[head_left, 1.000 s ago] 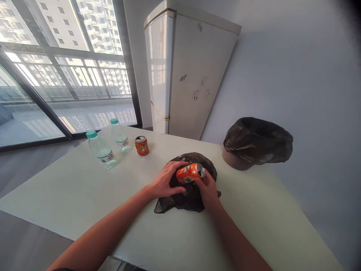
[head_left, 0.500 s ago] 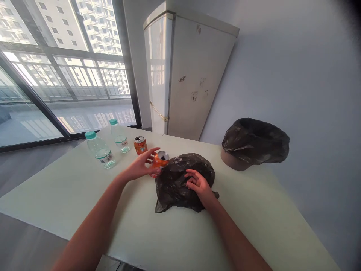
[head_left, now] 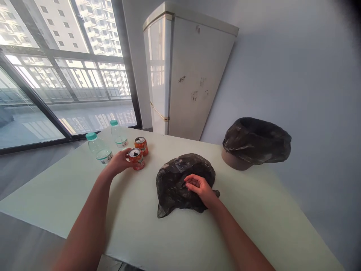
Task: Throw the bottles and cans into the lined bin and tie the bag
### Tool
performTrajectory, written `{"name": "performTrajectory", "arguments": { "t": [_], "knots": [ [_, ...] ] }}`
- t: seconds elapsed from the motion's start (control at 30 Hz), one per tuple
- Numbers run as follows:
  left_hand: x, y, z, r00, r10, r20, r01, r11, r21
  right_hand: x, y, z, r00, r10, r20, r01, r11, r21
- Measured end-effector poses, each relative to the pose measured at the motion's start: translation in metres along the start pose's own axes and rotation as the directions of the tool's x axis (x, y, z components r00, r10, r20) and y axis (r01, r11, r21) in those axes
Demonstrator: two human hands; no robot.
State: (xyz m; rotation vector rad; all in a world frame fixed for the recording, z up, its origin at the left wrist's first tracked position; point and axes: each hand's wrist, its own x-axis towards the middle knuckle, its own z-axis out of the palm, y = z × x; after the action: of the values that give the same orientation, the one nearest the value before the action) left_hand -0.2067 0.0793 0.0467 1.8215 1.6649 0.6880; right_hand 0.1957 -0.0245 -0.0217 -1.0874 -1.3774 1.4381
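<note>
My left hand [head_left: 120, 162] is wrapped round an orange drink can [head_left: 137, 160] with an opened top, at the left part of the table. Just behind that can stands a second orange can [head_left: 142, 146], also opened. A crumpled black plastic bag [head_left: 176, 188] lies in the middle of the table. Over the bag is my right hand [head_left: 199, 188], its fingers loosely curled and apart from the thumb, with nothing visible in it. Whether it touches the bag is hard to make out.
Two clear bottles with green caps, a nearer bottle [head_left: 98, 148] and a farther bottle [head_left: 119, 134], stand left of the cans. At the right, a brown bin [head_left: 236, 161] lined with a black bag [head_left: 255, 141] stands on the white table [head_left: 158, 241]. A refrigerator [head_left: 194, 67] is behind.
My left hand has moved left with the orange can, from beside the black bag to next to the other can. My right hand has stayed over the bag.
</note>
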Motion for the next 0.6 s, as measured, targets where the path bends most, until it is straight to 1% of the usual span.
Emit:
{"name": "performTrajectory", "arguments": {
  "t": [0.13,0.3,0.4,0.47,0.6],
  "knots": [
    [-0.001,0.003,-0.001,0.999,-0.021,-0.031,0.023,0.997,0.076,0.000,-0.003,0.001,1.000,0.008,0.001,-0.008,1.000,-0.006],
    [-0.003,0.003,-0.001,0.998,0.016,-0.059,-0.010,0.993,0.115,-0.001,-0.004,0.001,1.000,0.010,-0.008,-0.010,0.999,-0.033],
    [-0.003,0.004,-0.002,0.997,0.011,-0.077,0.000,0.990,0.140,-0.001,-0.006,0.001,1.000,0.010,-0.011,-0.011,0.998,-0.056],
    [-0.003,0.005,-0.003,0.996,-0.009,-0.085,0.020,0.991,0.135,-0.001,-0.008,0.002,1.000,0.011,-0.010,-0.011,0.998,-0.060],
    [-0.003,0.006,-0.005,0.998,-0.037,-0.057,0.043,0.994,0.102,-0.001,-0.011,0.004,1.000,0.021,-0.011,-0.022,0.999,-0.037]
  ]
}}
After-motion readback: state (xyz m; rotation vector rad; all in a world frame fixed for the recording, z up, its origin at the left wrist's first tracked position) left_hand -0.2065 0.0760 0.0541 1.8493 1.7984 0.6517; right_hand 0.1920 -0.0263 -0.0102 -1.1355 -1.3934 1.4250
